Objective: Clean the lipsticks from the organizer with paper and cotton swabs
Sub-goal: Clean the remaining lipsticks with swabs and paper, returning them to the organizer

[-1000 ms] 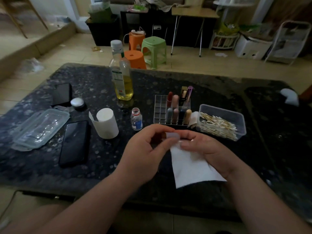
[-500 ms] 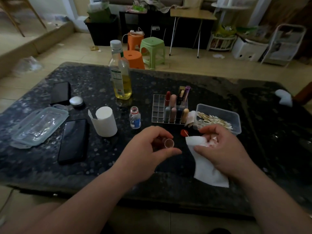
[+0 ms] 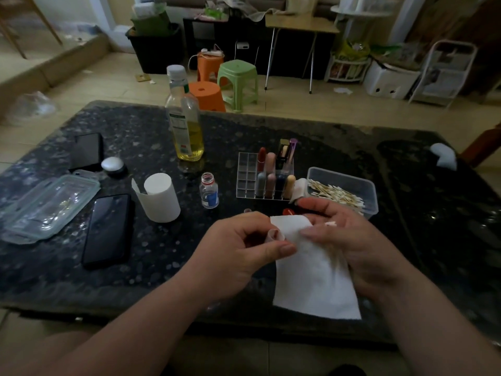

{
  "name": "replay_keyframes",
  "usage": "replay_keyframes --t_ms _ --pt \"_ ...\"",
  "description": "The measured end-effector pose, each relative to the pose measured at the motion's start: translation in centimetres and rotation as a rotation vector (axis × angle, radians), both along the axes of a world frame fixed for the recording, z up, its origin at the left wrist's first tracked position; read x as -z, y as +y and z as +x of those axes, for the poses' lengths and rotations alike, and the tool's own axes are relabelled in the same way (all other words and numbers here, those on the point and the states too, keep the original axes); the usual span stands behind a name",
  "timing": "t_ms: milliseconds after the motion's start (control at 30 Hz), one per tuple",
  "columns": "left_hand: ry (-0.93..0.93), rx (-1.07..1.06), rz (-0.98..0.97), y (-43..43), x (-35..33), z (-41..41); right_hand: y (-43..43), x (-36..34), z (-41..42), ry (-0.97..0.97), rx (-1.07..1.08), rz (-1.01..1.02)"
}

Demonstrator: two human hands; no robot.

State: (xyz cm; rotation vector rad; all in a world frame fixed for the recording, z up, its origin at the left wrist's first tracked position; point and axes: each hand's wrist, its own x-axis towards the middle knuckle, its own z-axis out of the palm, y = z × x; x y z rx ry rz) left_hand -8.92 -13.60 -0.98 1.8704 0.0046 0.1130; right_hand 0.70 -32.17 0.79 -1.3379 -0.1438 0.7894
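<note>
**Both hands meet just in front of the organizer, one on a lipstick piece and one on the paper.**

The left hand [image 3: 238, 251] has its fingers [image 3: 282, 249] curled in, thumb and forefinger pinching a small pale lipstick piece [image 3: 276, 235] with an open end; cap or tube, I cannot tell. The paper [image 3: 314, 280] touches it at the top corner. The right hand [image 3: 349, 240] pinches that sheet under its thumb, and the sheet hangs toward the bench's near edge. Beyond the hands stands the organizer [image 3: 246, 175], with lipsticks [image 3: 271, 172] upright in its right-hand compartments. A red piece [image 3: 288, 212] lies between organizer and hands. The swab box [image 3: 344, 191] sits just right of the organizer, near the right fingertips. Past it is bare bench [image 3: 433, 213].
</note>
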Motion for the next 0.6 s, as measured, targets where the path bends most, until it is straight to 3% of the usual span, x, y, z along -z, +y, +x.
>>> replay_keyframes --t_ms 67,167,300,400,500,600 --pt "-0.041 -0.052 -0.016 -0.1 0.1 -0.1 0.3 0.1 -0.9 0.198 0.107 0.167" --pt "-0.081 -0.070 0.014 -0.3 0.2 -0.1 0.9 0.3 -2.6 0.387 0.066 0.187" --pt "-0.087 -0.063 0.074 -0.4 0.3 -0.1 1.2 0.7 -3.3 0.348 0.045 0.081" --pt "-0.024 -0.098 0.141 -0.3 0.3 -0.2 1.4 0.9 -3.0 0.046 0.222 -0.135" --pt "0.108 -0.087 0.056 -0.1 0.0 -0.3 0.7 0.5 -2.1 -0.548 0.444 -0.406" --pt "0.192 -0.069 -0.030 0.0 -0.3 -0.4 0.2 -0.2 -2.0 -0.967 0.397 -0.406"
